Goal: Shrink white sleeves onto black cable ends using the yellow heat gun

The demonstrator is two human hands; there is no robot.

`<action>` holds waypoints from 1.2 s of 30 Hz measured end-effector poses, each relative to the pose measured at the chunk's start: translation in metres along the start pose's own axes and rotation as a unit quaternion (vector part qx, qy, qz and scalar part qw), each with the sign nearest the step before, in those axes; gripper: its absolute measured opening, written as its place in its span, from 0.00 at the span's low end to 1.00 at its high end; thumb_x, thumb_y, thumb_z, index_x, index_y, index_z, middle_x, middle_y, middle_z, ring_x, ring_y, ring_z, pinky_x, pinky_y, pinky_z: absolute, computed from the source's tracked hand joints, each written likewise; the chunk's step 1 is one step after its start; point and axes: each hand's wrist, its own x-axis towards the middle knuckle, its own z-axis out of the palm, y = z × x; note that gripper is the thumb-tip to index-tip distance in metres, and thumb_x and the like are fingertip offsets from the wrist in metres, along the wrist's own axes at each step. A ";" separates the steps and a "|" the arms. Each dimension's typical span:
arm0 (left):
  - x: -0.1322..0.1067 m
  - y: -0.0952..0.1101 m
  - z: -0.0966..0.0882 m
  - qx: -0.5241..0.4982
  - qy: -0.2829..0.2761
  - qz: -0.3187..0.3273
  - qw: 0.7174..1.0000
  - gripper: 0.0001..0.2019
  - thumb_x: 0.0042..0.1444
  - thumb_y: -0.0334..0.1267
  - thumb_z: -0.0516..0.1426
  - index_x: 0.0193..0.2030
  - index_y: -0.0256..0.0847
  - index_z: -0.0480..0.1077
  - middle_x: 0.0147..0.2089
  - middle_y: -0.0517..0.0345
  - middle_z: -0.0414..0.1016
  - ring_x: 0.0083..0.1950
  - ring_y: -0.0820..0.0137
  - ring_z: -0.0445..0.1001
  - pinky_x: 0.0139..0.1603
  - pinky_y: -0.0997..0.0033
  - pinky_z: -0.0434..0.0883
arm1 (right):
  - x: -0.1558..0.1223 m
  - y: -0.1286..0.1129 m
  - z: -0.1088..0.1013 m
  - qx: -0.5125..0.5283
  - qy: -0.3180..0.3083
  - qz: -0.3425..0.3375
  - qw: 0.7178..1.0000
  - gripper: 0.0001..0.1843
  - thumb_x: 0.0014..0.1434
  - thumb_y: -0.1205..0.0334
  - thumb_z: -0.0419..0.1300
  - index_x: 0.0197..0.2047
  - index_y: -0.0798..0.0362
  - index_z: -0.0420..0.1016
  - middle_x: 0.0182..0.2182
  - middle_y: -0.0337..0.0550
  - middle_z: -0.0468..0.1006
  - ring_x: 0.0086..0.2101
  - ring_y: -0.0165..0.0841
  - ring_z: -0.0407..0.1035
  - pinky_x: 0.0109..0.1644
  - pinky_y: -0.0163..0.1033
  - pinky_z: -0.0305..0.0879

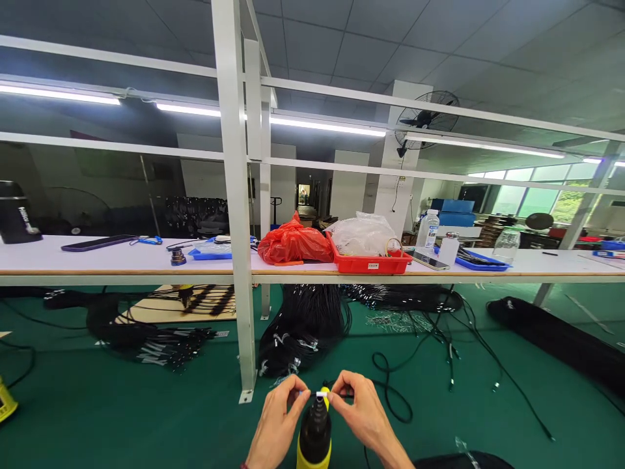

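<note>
My left hand [278,423] and my right hand [364,410] are low in the middle, thumbs and forefingers pinched on a thin black cable [390,391] with a small white sleeve [322,394] between them. The sleeve sits right over the nozzle of an upright black and yellow heat tool [315,433] standing between my hands. The cable runs off to the right in loops on the green table [122,417].
Bundles of black cables [303,329] lie behind a white post [239,215]. A shelf [97,260] across the view carries a red tray [371,262], a red bag [293,244], bottles and a phone. Another black bundle [561,339] lies at the right.
</note>
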 end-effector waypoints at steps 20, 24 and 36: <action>-0.002 0.002 -0.003 0.043 0.019 -0.032 0.998 0.23 0.61 0.58 0.42 0.33 0.44 0.66 0.32 0.58 0.72 0.39 0.64 0.70 0.42 0.68 0.65 | -0.006 -0.012 -0.010 -0.007 -0.031 -0.035 0.999 0.07 0.60 0.62 0.54 0.31 0.52 0.71 0.31 0.38 0.73 0.36 0.35 0.67 0.44 0.39 0.57; -0.003 -0.001 -0.002 0.065 0.005 -0.046 0.997 0.24 0.61 0.59 0.40 0.29 0.44 0.64 0.32 0.56 0.72 0.41 0.62 0.69 0.45 0.65 0.63 | -0.006 -0.010 -0.008 -0.003 -0.031 -0.036 0.999 0.08 0.60 0.61 0.54 0.30 0.52 0.70 0.30 0.37 0.73 0.35 0.34 0.66 0.42 0.38 0.57; 0.001 -0.005 0.003 0.028 0.023 0.013 0.999 0.22 0.63 0.56 0.44 0.28 0.43 0.63 0.29 0.61 0.68 0.33 0.68 0.67 0.35 0.72 0.62 | -0.007 -0.012 -0.007 -0.029 -0.035 -0.011 0.999 0.09 0.62 0.58 0.52 0.33 0.52 0.69 0.33 0.40 0.75 0.38 0.36 0.66 0.44 0.39 0.57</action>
